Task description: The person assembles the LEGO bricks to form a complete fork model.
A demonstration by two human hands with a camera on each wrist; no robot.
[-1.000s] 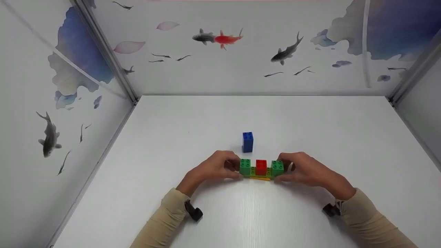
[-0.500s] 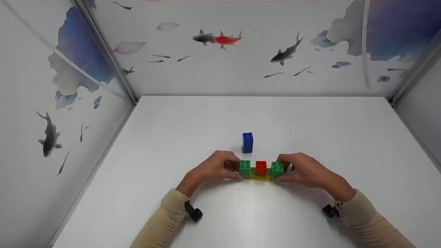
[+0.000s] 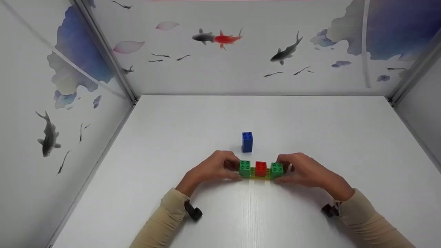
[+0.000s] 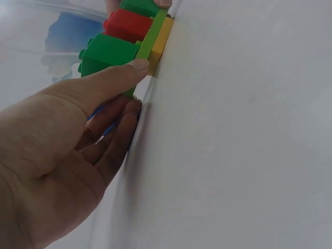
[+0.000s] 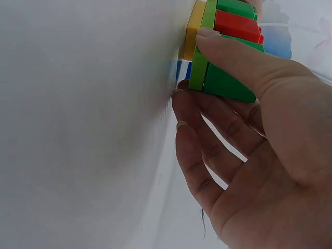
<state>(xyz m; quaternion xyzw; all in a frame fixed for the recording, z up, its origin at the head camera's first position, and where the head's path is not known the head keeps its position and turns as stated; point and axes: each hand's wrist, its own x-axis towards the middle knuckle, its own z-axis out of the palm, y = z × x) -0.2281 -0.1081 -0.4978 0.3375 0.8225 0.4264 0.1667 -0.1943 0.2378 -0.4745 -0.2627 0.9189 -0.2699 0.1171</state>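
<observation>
A light green plate (image 3: 252,172) bears a green brick (image 3: 245,168) at its left end, a red brick (image 3: 260,168) in the middle and another green brick (image 3: 277,169) at its right end. Under the plate's middle sits a yellow brick (image 5: 194,32), partly hidden in the head view. With thumb and fingers, my left hand (image 3: 216,167) pinches the plate's left end; the thumb lies along its near edge in the left wrist view. My right hand (image 3: 307,171) pinches the right end in the same way.
Behind the plate, a blue brick (image 3: 247,142) stands upright on the white table (image 3: 172,127). Walls printed with fish rise at the back (image 3: 241,75) and left (image 3: 24,165). A small black device (image 3: 193,210) is strapped at the left wrist, and another (image 3: 330,210) at the right.
The plate with its bricks has shifted very slightly toward me. The yellow brick, which stuck out slanted below the plate's near edge, now lies about parallel to it. Both hands keep their hold.
</observation>
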